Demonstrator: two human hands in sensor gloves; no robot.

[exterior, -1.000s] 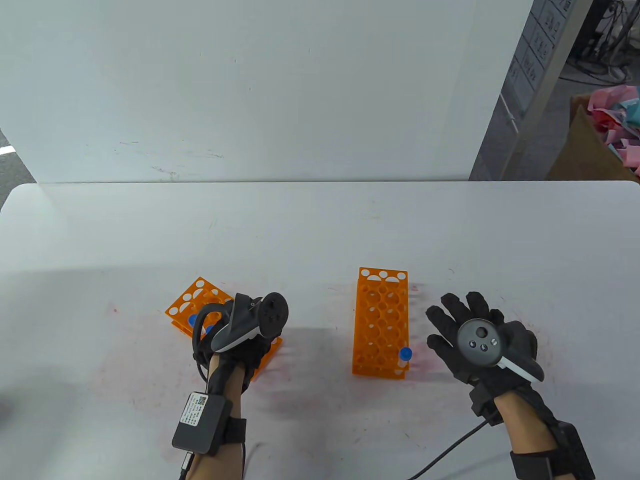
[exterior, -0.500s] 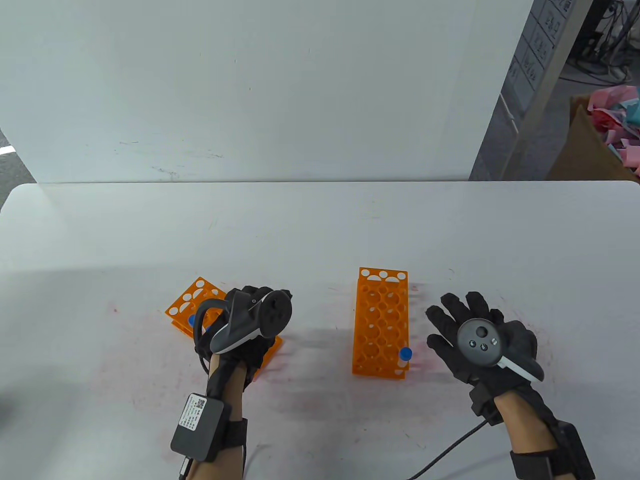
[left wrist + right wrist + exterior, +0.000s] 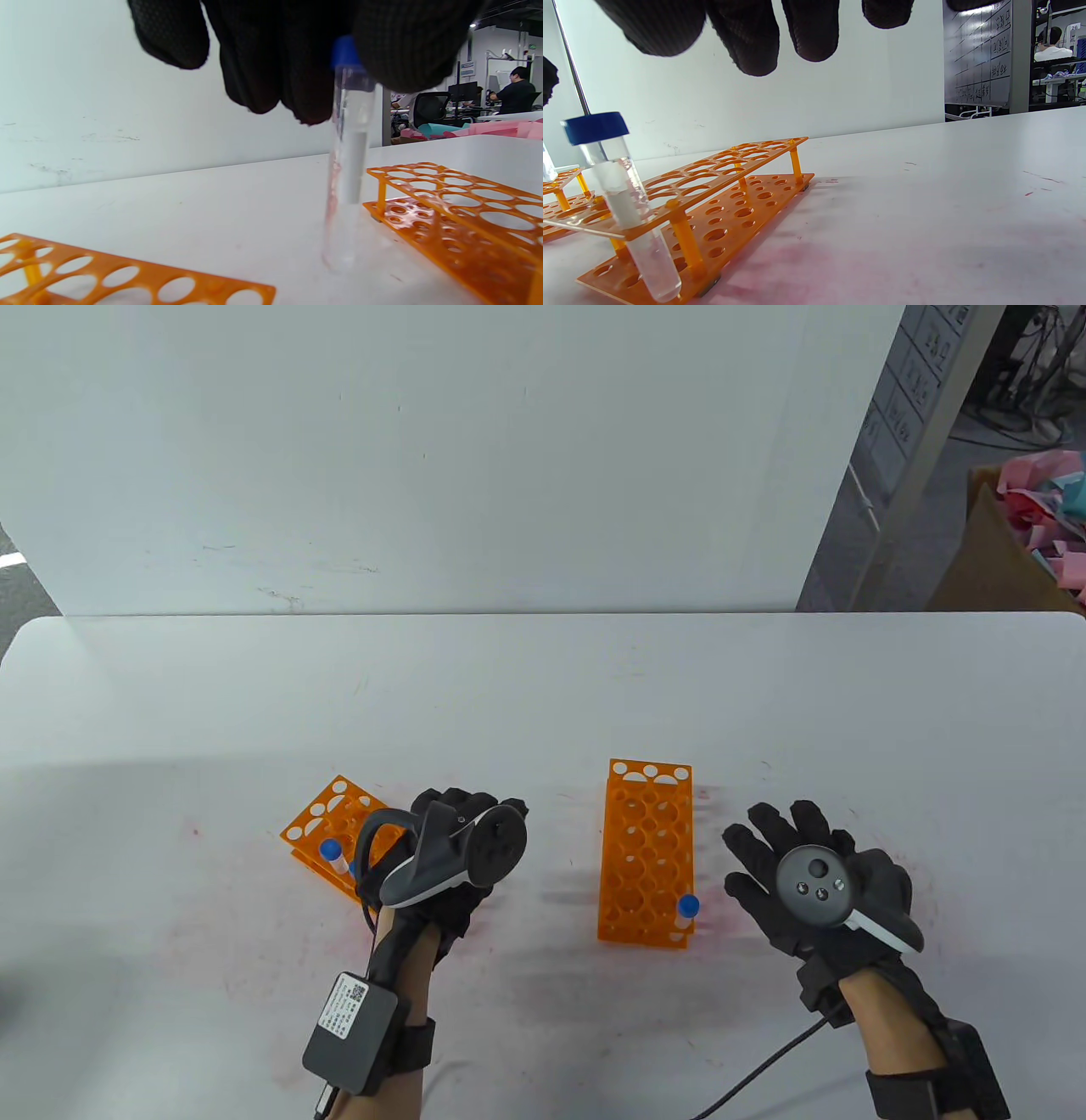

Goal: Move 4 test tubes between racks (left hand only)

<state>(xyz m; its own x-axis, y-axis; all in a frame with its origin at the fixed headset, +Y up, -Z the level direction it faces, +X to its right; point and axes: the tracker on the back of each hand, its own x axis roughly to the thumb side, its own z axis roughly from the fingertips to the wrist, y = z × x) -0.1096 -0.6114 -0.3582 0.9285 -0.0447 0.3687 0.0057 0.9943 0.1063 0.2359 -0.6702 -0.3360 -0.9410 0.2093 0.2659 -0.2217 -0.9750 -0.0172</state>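
The left hand (image 3: 462, 848) has shifted right off the left rack (image 3: 327, 823), lifting a blue-capped test tube (image 3: 348, 152) pinched by its cap between both racks. The right rack (image 3: 645, 857) holds one tube (image 3: 686, 909) at its near-right corner. The right hand (image 3: 814, 882) rests flat, fingers spread, holding nothing.
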